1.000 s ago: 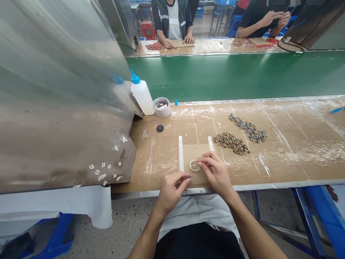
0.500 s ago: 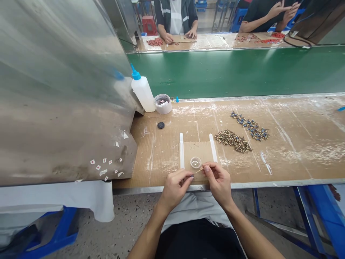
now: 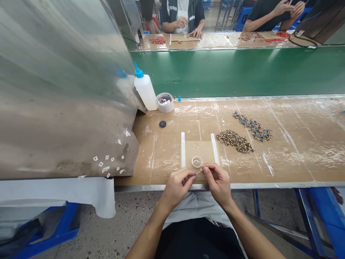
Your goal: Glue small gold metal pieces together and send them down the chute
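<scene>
My right hand (image 3: 217,180) pinches a thin wooden toothpick (image 3: 199,171), its tip pointing left toward my other hand. Between the thumb and forefinger of my left hand (image 3: 176,187) is a small dark-blue piece (image 3: 193,175), mostly hidden by the fingers. The toothpick's tip meets or nearly meets that piece; I cannot tell which. Just beyond my fingertips stands a small clear cup (image 3: 197,162) with a little whitish stuff in it. It sits on a cardboard piece (image 3: 201,147) held by two strips of white tape (image 3: 183,147).
To the right lie a heap of small brass-coloured pieces (image 3: 235,140) and a spread of blue-and-brass pieces (image 3: 253,126). At the back left are a white squeeze bottle (image 3: 146,92), a tape roll (image 3: 165,103) and a black disc (image 3: 162,124). Co-workers sit beyond the green belt (image 3: 229,72).
My hands keep almost the same pose, with the toothpick still at the small piece. The view has shifted slightly. Across the belt, a co-worker's hand has lifted off the table.
</scene>
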The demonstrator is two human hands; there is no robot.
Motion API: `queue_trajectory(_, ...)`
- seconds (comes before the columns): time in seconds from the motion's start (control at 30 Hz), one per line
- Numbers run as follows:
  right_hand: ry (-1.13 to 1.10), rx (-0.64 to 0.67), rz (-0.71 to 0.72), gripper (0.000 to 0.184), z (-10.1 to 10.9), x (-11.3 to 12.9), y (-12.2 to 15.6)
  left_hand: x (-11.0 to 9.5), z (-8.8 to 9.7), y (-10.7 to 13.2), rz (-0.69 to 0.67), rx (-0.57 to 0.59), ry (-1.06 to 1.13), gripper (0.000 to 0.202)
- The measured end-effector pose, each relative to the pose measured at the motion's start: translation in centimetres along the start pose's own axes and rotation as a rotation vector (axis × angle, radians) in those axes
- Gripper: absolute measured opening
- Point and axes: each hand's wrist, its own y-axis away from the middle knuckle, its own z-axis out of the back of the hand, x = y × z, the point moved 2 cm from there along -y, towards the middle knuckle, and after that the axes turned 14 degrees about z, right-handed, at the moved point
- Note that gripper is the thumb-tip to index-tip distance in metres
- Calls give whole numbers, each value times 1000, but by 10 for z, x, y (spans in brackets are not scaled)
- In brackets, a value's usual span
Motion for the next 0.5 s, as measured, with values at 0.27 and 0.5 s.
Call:
queue_trajectory(0.27,48,44,60,13,-1,1,-1,1,-1,0,-3,8,-7,15)
queue_trajectory(0.5,56,63,101,12,-1,1,-1,3,-2,0,-1,7,-4,14)
